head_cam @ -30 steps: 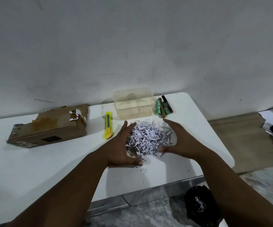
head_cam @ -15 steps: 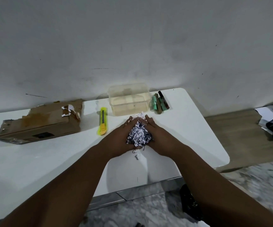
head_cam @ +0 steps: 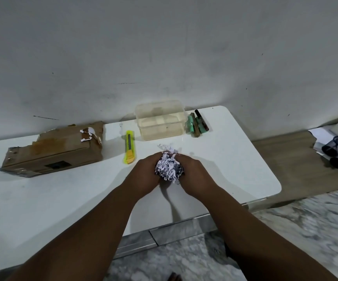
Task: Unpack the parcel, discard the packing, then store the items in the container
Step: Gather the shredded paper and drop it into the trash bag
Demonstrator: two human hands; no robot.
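Paper shreds [head_cam: 167, 169] bunched into a wad, your left hand [head_cam: 146, 174] and right hand [head_cam: 194, 172] curled round it from either side, over the white tabletop [head_cam: 62, 199].

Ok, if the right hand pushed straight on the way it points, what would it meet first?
The right hand presses against the shredded paper, gripped together with the left hand. Beyond that wad, probably the clear container, though depth is unclear.

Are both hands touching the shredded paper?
Touching. The head view shows the left hand and right hand cupped round the shredded paper, squeezing it from both sides.
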